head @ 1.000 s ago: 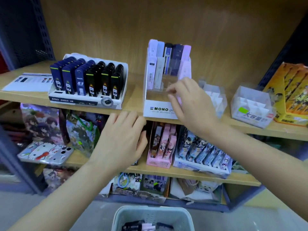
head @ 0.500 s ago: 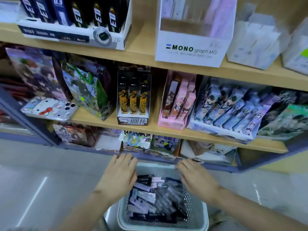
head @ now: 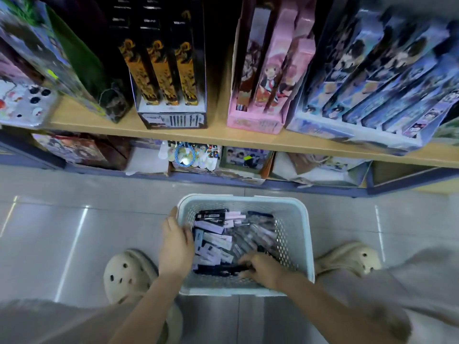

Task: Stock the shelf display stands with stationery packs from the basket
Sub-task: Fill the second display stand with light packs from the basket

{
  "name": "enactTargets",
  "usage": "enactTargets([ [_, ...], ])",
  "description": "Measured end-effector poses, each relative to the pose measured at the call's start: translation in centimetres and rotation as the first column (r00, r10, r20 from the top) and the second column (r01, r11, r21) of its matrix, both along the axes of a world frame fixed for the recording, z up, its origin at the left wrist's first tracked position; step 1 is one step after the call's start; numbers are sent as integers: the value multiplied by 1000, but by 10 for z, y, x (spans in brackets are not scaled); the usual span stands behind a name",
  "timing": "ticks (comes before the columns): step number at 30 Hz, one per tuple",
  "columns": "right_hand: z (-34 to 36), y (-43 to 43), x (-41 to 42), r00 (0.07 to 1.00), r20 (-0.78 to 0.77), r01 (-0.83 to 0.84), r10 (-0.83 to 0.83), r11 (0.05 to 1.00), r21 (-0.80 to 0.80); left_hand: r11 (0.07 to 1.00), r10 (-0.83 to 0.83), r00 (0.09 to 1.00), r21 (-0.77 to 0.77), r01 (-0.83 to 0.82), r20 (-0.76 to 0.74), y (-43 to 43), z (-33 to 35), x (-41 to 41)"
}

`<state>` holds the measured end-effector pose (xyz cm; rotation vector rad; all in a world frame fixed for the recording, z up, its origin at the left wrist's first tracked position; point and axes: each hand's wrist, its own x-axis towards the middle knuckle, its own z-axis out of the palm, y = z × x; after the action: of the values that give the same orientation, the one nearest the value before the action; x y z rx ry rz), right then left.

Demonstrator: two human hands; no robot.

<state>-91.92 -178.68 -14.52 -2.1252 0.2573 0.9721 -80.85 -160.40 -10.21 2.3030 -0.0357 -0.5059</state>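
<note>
Pick step: we're at the basket (head: 298, 219) on the floor, pulling stock. Left grip (head: 176, 247) lies along the basket's left rim, fingers fairly straight, holding nothing. It looks like it's steadying the basket; can't tell if the thumb hooks inside the wall. Right grip (head: 263, 269) is down inside at the near-right corner, fingers curled onto a dark pack (head: 218, 269) lying along the near wall. That reads as a grasp, though blur hides whether it's one pack or several. The rest of the stationery packs (head: 213, 244) are piled loose across the basket floor, pale ones just beside the left grip, dark ones toward the far wall. Next move, our call: firm up on the dark pack, lift straight up clear of the perforated wall without dragging neighbours, then carry it up to the shelf (head: 223, 139) above. Which stand takes it we can't say: the display boxes in view, e.g. the black-and-gold box (head: 171, 115), already look stocked.
</note>
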Motion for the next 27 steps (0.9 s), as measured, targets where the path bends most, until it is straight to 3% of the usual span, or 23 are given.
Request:
enactTargets([
  [11,-6,4,17,976,-127,-177,176,984,5,995,99,991,-29,-97,91,-5,-2,-12],
  [15,0,-2,14,967,-105,-231,232,973,14,999,49,965,3,-52,258,-8,1,-27],
  [19,8,-6,11,948,-113,-302,296,953,-32,999,-50,951,3,51,306,-14,0,-40],
  [23,22,-7,4,945,-120,-315,304,946,-81,993,-93,958,-49,111,271,-24,-2,-46],
  [27,51,-10,-8,992,-30,-126,124,989,-77,972,-176,976,-137,193,127,-37,-5,-41],
])
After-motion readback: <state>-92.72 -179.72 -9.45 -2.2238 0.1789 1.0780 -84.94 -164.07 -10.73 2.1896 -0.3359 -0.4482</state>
